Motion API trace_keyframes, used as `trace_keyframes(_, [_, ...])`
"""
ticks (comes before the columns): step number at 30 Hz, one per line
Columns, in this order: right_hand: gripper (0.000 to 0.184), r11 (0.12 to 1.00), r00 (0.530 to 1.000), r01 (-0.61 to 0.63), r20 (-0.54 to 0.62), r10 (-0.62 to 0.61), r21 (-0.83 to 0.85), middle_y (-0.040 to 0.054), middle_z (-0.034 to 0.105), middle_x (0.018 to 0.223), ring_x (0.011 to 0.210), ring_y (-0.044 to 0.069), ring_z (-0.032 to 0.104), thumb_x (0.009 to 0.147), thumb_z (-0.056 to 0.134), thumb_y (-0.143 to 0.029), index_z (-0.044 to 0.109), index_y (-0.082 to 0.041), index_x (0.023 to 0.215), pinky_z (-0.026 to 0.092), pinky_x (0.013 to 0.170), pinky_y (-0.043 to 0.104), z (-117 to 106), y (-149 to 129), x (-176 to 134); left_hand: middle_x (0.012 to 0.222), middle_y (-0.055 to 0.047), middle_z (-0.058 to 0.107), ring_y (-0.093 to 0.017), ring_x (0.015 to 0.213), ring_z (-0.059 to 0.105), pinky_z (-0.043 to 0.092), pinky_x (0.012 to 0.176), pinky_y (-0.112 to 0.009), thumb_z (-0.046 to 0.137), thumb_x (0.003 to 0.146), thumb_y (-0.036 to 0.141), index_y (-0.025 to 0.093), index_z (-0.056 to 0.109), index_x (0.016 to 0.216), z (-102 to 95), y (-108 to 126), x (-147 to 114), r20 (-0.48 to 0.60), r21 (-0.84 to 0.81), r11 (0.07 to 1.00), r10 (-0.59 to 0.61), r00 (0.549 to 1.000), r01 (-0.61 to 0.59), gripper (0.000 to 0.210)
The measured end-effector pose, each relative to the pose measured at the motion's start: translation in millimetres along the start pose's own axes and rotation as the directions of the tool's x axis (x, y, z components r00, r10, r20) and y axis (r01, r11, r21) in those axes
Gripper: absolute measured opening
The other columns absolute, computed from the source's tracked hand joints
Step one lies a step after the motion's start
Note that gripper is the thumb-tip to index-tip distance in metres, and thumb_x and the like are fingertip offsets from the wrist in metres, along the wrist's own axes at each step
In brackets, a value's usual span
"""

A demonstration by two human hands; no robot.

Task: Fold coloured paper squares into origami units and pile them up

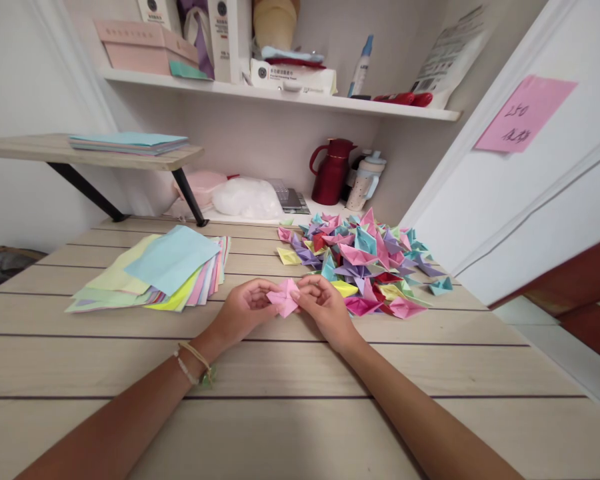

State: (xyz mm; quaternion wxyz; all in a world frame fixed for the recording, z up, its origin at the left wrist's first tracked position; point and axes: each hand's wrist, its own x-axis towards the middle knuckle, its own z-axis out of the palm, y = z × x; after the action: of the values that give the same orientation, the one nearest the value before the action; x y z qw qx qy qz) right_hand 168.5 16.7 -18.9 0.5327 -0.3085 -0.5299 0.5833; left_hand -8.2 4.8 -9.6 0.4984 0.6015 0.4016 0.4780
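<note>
A small pink folded paper is pinched between my two hands above the middle of the table. My left hand grips its left side with thumb and fingers. On the right side, my right hand holds it, thumb on the near face. The paper has pointed corners and several folds; its far side is hidden. Just right of my right hand lies a heap of folded paper boats in many colours. To the left of my left hand is a fanned stack of coloured paper sheets, a light blue one on top.
A raised wooden shelf on black legs stands at the back left, bearing more paper sheets. Behind the table are a white plastic bag, a dark red jug and a tumbler. A pink note hangs at right.
</note>
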Motion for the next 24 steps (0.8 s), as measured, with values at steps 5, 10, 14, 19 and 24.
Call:
trace_keyframes(5, [0.032,0.998,0.998,-0.057,0.013,0.057,-0.023,-0.0006,0.070,0.072,0.065,0.013,0.062,0.066,0.073,-0.026,0.060,-0.021,0.094,0.046,0.064,0.025,0.1,-0.8,-1.1,0.076,-0.001,0.067,-0.012,0.068,0.060,0.045,0.062,-0.022,0.074,0.062,0.018,0.016,0.058,0.091,-1.5,-2.1,0.0,-0.091,0.085,0.995,0.066,0.994,-0.058,0.033])
trace_keyframes(10, [0.018,0.994,0.999,-0.025,0.028,0.028,-0.111,0.0032,0.070,0.078,0.071,0.015,0.061,0.065,0.074,-0.028,0.068,-0.018,0.078,0.046,0.069,0.027,1.1,-3.5,-2.4,0.074,-0.001,0.068,-0.012,0.066,0.061,0.047,0.063,-0.021,0.074,0.062,0.017,0.016,0.060,0.095,-4.5,-2.1,2.5,-0.089,-0.016,1.000,-0.023,0.996,0.022,0.036])
trace_keyframes(14, [0.016,0.986,1.000,-0.016,0.005,0.017,-0.166,0.0007,0.067,0.070,0.062,0.012,0.057,0.065,0.073,-0.030,0.068,-0.018,0.074,0.043,0.059,0.024,0.4,-2.6,-2.1,0.081,-0.003,0.070,-0.014,0.076,0.064,0.050,0.074,-0.025,0.076,0.058,0.014,0.014,0.064,0.079,-3.6,-3.2,3.5,-0.039,-0.118,0.993,-0.031,0.999,0.026,0.024])
trace_keyframes(19, [0.016,0.958,0.999,0.035,-0.008,-0.039,-0.284,0.0016,0.065,0.072,0.064,0.013,0.057,0.068,0.071,-0.033,0.067,-0.019,0.073,0.042,0.056,0.024,0.3,-2.8,-1.8,0.084,-0.004,0.072,-0.016,0.082,0.065,0.050,0.080,-0.028,0.076,0.060,0.016,0.014,0.066,0.077,-1.7,1.0,2.3,-0.043,-0.116,0.993,-0.004,0.999,-0.001,0.020])
trace_keyframes(24, [0.015,0.929,0.997,0.068,0.004,-0.072,-0.363,0.0095,0.064,0.104,0.102,0.022,0.057,0.068,0.070,-0.032,0.068,-0.018,0.072,0.046,0.077,0.030,0.8,-5.9,-3.0,0.081,-0.005,0.072,-0.017,0.081,0.065,0.050,0.079,-0.028,0.068,0.071,0.022,0.014,0.067,0.075,-2.0,4.4,0.5,-0.046,0.008,0.998,0.063,0.997,-0.062,0.009])
